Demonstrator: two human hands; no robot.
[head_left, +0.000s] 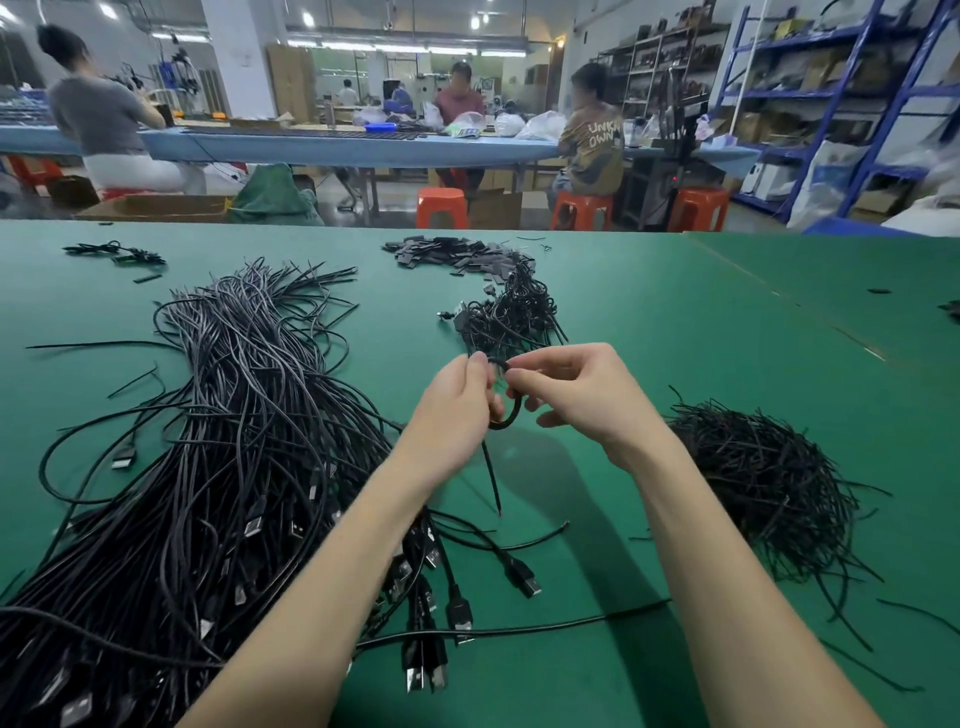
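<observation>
Above the middle of the green table, both my hands hold one coiled black cable. My left hand grips the coil from the left, fingers curled round it. My right hand pinches a black tie strand at the top of the coil. One thin end of the cable hangs down toward the table. A big heap of loose black USB cables lies at my left. Beyond my hands sits a small pile of coiled, tied cables.
A heap of short black tie strands lies at the right. Flat black tags are scattered at the table's far side. Behind the table stand orange stools, another workbench with seated people, and blue shelving.
</observation>
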